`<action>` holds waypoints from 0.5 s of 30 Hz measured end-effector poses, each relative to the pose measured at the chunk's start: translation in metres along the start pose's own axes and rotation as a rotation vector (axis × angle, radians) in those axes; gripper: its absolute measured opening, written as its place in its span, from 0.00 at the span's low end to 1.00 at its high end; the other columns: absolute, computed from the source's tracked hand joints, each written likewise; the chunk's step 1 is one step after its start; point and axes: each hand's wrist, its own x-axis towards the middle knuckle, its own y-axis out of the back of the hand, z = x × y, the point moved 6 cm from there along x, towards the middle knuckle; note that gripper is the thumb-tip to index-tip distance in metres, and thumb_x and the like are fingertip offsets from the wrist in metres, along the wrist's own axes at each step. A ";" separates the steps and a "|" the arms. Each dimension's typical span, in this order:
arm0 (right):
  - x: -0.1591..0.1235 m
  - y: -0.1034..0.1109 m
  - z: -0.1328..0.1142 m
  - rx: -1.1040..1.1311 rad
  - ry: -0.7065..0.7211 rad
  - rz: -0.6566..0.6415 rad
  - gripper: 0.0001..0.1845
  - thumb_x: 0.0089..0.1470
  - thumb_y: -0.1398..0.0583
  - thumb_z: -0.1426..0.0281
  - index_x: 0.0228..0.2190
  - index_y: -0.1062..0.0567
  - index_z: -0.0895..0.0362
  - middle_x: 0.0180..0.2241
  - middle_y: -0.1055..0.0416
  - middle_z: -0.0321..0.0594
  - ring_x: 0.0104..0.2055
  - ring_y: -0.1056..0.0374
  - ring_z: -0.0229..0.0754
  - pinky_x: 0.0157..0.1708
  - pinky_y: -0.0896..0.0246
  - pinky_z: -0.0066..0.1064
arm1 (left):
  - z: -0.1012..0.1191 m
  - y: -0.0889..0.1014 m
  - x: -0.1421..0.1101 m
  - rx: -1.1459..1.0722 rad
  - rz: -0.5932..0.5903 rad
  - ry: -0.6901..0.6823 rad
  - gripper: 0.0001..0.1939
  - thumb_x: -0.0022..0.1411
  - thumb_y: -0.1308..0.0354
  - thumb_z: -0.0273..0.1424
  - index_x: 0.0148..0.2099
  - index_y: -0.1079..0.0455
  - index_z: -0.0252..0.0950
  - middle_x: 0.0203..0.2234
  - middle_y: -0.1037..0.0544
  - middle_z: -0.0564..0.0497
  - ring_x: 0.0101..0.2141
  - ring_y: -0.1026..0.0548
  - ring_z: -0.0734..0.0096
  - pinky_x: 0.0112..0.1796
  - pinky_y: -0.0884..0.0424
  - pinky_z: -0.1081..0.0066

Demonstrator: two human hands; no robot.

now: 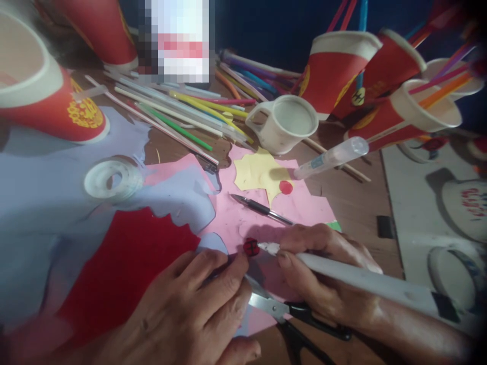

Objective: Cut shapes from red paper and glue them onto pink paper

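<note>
A small red paper disc (250,247) with black marks lies on pink paper (228,223). My left hand (201,299) rests flat, its index fingertip at the disc's lower edge. My right hand (323,279) is closed around a long white pen (353,274), its whitish tip at the right edge of the disc. Under and beside my hands lie scissors (279,309) with black handles, their blades partly hidden by my left hand. A black gel pen (262,209) lies just above the disc. Red paper (129,263) extends left of my left hand.
Yellow paper (253,172), another red dot (286,187) and a glue tube (331,157) lie ahead. A tape roll (112,180) sits on blue paper (23,203). Behind are several straws (182,119), a white cup (291,124) and red paper cups (335,71).
</note>
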 end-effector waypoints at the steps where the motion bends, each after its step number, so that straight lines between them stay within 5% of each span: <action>1: 0.000 0.001 0.000 0.026 0.008 0.001 0.09 0.51 0.40 0.75 0.33 0.32 0.51 0.19 0.31 0.30 0.19 0.33 0.36 0.18 0.37 0.27 | 0.000 0.000 0.000 -0.003 -0.019 0.009 0.20 0.68 0.60 0.40 0.41 0.27 0.38 0.43 0.22 0.53 0.38 0.29 0.64 0.35 0.36 0.63; 6: -0.002 0.003 0.004 0.266 0.127 0.053 0.17 0.52 0.39 0.74 0.46 0.29 0.55 0.34 0.27 0.40 0.32 0.29 0.41 0.29 0.32 0.31 | -0.001 0.001 -0.002 -0.008 0.030 -0.009 0.20 0.68 0.60 0.39 0.39 0.27 0.39 0.40 0.22 0.54 0.36 0.29 0.66 0.34 0.35 0.65; 15: 0.007 0.030 -0.016 0.196 0.094 0.264 0.18 0.55 0.44 0.81 0.44 0.29 0.50 0.24 0.27 0.29 0.25 0.30 0.34 0.30 0.34 0.27 | 0.004 0.014 -0.009 0.074 0.163 -0.055 0.10 0.65 0.51 0.32 0.41 0.29 0.38 0.42 0.22 0.51 0.41 0.27 0.67 0.42 0.32 0.70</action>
